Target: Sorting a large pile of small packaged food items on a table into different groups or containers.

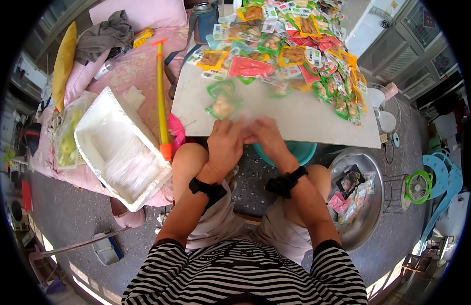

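Note:
My left hand (224,143) and my right hand (266,136) meet at the near edge of a pale tabletop (319,122). Their fingertips are close together, and the right one is blurred. Whether anything thin is pinched between them cannot be made out. Just beyond the left fingers is a clear, green-edged plastic food packet (223,105) with a pale lump inside. A large heap of sealed food packets (292,55), edged in yellow, green and red, covers the far part of the table. A red packet (251,67) lies at the heap's near side.
To the left, a white foam box (117,152) with plastic film stands on a pink-covered bed (132,68), beside a yellow hand pump (162,99). Under the table edge is a teal basin (306,150). At right, a metal basin (369,213) holds several packets, near a green fan (418,186).

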The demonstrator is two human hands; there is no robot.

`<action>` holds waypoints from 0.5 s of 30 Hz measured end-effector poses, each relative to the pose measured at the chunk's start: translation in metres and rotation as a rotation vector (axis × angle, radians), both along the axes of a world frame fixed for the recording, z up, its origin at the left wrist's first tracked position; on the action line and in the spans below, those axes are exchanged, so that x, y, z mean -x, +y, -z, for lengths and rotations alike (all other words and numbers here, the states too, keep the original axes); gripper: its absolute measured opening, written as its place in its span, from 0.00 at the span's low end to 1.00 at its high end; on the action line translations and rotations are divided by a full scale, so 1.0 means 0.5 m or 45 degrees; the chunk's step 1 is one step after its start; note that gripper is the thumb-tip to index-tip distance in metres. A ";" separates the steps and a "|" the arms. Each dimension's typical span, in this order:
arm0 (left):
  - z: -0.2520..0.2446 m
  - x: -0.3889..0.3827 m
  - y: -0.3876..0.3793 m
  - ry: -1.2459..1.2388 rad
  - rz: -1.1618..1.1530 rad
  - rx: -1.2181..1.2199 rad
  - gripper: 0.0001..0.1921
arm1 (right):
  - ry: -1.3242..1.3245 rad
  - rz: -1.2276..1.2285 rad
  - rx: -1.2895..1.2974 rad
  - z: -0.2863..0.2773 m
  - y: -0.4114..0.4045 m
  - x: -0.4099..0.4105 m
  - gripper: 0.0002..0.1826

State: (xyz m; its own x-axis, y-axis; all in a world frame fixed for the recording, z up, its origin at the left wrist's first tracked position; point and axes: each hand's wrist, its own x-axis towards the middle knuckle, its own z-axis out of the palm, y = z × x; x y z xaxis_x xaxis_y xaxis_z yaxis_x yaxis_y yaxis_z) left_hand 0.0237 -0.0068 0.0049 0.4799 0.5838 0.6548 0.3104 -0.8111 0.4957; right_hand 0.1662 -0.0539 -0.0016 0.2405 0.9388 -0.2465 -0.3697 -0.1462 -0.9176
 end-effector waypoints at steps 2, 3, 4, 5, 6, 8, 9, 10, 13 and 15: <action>0.001 0.002 0.003 0.021 0.018 0.015 0.17 | 0.026 0.000 0.052 -0.001 0.009 0.009 0.11; -0.002 0.002 0.006 0.001 0.049 0.004 0.16 | 0.067 0.025 0.040 0.001 0.015 0.014 0.10; -0.004 0.003 0.008 -0.020 0.082 -0.007 0.15 | 0.107 0.051 0.026 0.001 0.021 0.019 0.09; -0.004 0.003 0.009 -0.021 0.097 -0.010 0.15 | 0.106 0.066 0.022 0.000 0.028 0.029 0.09; -0.005 0.007 0.009 -0.032 0.091 -0.019 0.15 | 0.225 0.146 -0.013 -0.005 0.036 0.045 0.09; -0.004 0.009 0.011 -0.045 0.104 -0.032 0.15 | 0.341 0.244 -0.056 0.004 0.055 0.057 0.09; -0.003 0.008 0.011 -0.045 0.065 -0.030 0.15 | 0.411 0.084 -0.125 0.015 0.064 0.058 0.09; -0.002 0.007 0.012 -0.045 0.026 -0.028 0.15 | 0.478 -0.076 -0.193 0.025 0.067 0.052 0.09; 0.006 0.016 0.014 -0.033 -0.039 0.025 0.15 | 0.479 -0.267 -0.198 0.018 0.054 0.035 0.10; 0.004 0.019 0.018 -0.032 -0.060 0.051 0.14 | 0.101 -0.358 0.004 -0.041 0.027 -0.005 0.10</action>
